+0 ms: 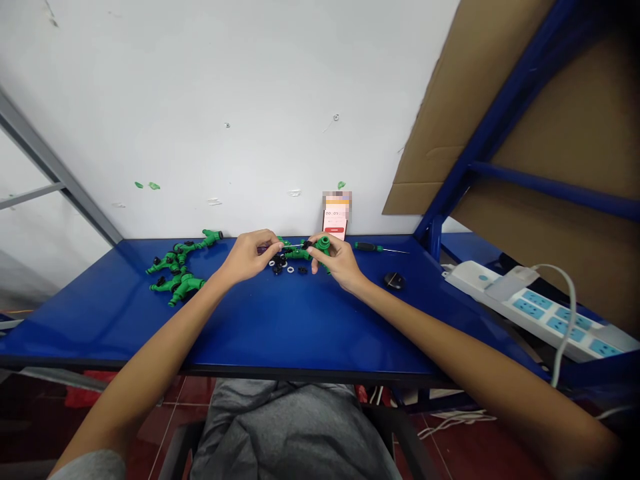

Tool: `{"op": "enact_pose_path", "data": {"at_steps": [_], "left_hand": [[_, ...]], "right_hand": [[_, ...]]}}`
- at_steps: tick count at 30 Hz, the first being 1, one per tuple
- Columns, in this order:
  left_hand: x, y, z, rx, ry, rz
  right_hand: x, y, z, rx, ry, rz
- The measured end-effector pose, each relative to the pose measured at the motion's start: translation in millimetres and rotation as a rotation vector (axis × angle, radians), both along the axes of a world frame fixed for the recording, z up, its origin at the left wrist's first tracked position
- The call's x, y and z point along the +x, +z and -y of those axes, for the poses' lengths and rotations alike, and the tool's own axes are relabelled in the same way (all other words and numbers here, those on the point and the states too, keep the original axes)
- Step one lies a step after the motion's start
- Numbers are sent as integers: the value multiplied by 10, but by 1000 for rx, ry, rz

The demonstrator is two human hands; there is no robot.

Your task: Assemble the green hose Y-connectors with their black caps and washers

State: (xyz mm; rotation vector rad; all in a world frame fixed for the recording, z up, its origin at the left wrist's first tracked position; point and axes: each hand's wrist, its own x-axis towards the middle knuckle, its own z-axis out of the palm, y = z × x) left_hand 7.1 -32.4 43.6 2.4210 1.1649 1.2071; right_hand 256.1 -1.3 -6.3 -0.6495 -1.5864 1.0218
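Observation:
My left hand [254, 255] is closed around a slim tool with a thin metal shaft [293, 247], which looks like a screwdriver; its handle is mostly hidden in the fingers. The shaft points right, its tip at a small black part [307, 245] beside my right fingers. My right hand [336, 259] grips a green plastic hose fitting [325, 244] with a round open end. Below and between the hands lie small black pieces [279, 269] and white rings [291, 270]. More green fitting parts [299, 253] show behind them, partly covered.
Several green branched hose fittings [183, 285] with black knobs lie at the table's left. A phone [335, 217] leans on the wall. To the right are a green-and-black screwdriver [369, 247], a round black object [395, 281] and a white power strip [530, 307].

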Motion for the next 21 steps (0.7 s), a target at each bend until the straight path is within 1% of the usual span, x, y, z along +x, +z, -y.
{"op": "enact_pose_path", "data": {"at_steps": [5, 9, 13, 16, 18, 21], "left_hand": [[-24, -18, -24, -37, 18, -25], [-72, -65, -103, -157, -1, -25], [-87, -116, -174, -262, 10, 85], [-2, -151, -148, -308, 39, 218], [95, -187, -97, -368, -7, 302], [235, -269, -22, -455, -146, 352]], "right_hand": [[-9, 9, 9, 23, -46, 48], [-3, -8, -6, 39, -59, 72], [1, -20, -12, 52, -69, 76], [-14, -24, 5, 47, -62, 73], [-30, -33, 22, 42, -42, 67], [-45, -61, 43, 36, 29, 78]]}}
